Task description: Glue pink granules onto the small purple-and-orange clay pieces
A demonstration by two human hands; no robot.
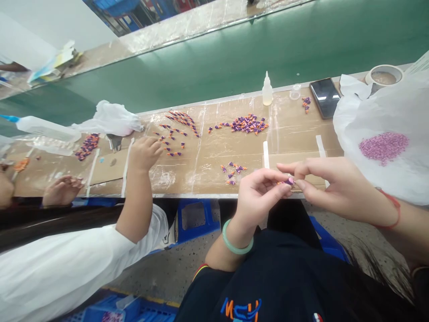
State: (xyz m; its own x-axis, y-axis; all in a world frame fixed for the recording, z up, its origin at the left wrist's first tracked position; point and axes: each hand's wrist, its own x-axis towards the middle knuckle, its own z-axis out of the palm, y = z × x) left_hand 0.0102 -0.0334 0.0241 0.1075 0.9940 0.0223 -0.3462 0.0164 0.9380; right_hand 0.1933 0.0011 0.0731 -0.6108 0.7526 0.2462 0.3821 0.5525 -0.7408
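Near the front edge of the table, my left hand (259, 193) pinches a small purple and orange piece (286, 181). Thumb and fingers of my right hand (330, 183) close in from the other side on a small pink bit (291, 180) at that piece's end; the fingertips partly hide it. Left of my hands lies a small group of similar purple and orange pieces (231, 170). Farther back is a larger pile of the same pieces (248, 124). Many small pink bits (384, 147) rest on a white plastic bag (348, 112) to the right.
A dropper bottle (267, 91), a phone (325, 97) and a tape roll (384, 76) stand along the back edge. At left, a co-worker's hand (145, 153) reaches over rows of pieces (182, 120). A blue stool (196, 219) is below the table.
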